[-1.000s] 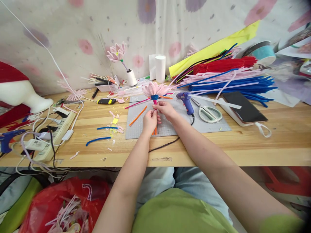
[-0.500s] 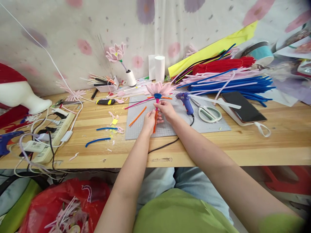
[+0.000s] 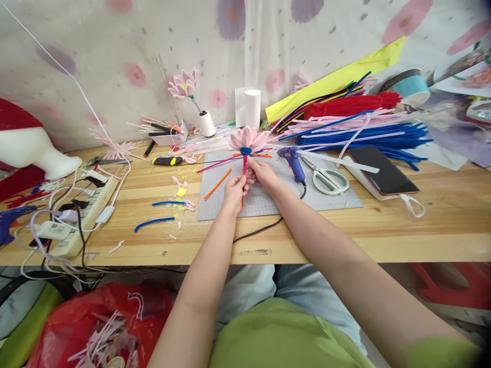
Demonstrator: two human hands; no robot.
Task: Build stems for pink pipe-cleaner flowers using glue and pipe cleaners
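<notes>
Now the left hand [image 3: 233,190] pinches the orange stick [image 3: 241,203] to the stem [image 3: 244,164], hiding more of it than a moment ago; the right hand [image 3: 264,174] pinches the stem below the pink flower [image 3: 248,138], upright over the grey mat [image 3: 307,197]

A pink pipe-cleaner flower [image 3: 248,138] (blue collar, pink-and-orange stem) stands upright above the grey mat [image 3: 330,199].
</notes>
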